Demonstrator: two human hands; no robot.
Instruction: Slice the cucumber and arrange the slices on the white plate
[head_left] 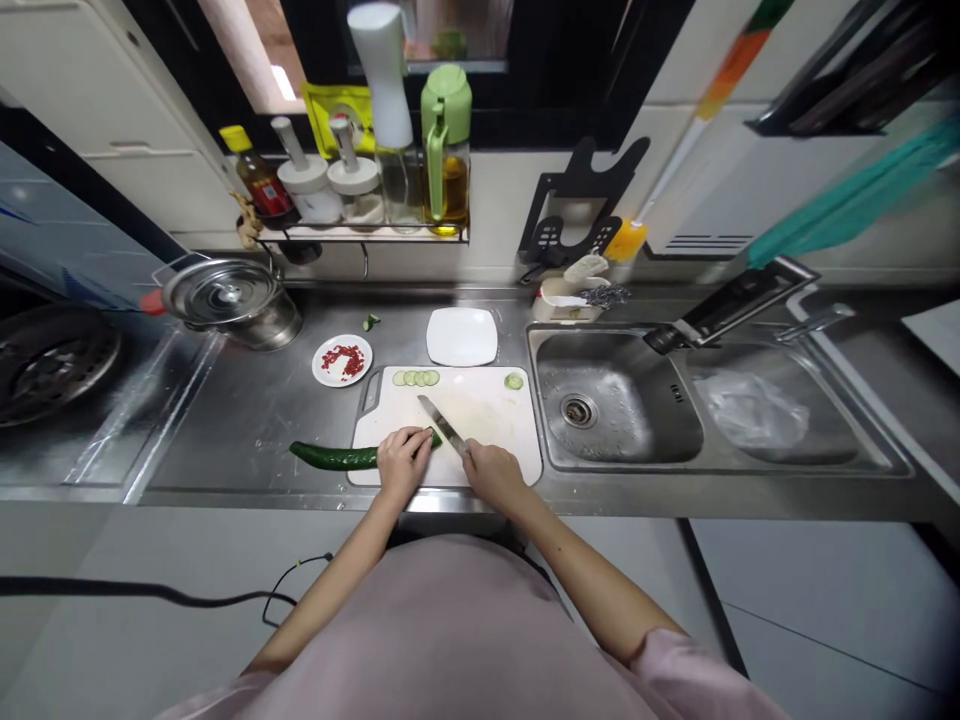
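Note:
A long dark green cucumber lies across the lower left of the white cutting board, its far end jutting past the board over the steel counter. My left hand is closed over its right part, close to the cut end. In my right hand is the handle of a kitchen knife, with the blade pointing up and left, beside the cucumber's cut end. A short row of pale cucumber slices rests along the board's top left. More cucumber slices sit at its upper right corner.
Behind the board stand a white square plate and a small plate of chopped red pieces. A lidded steel pot is at left. To the right is a double sink with a faucet. Bottles line a wall rack.

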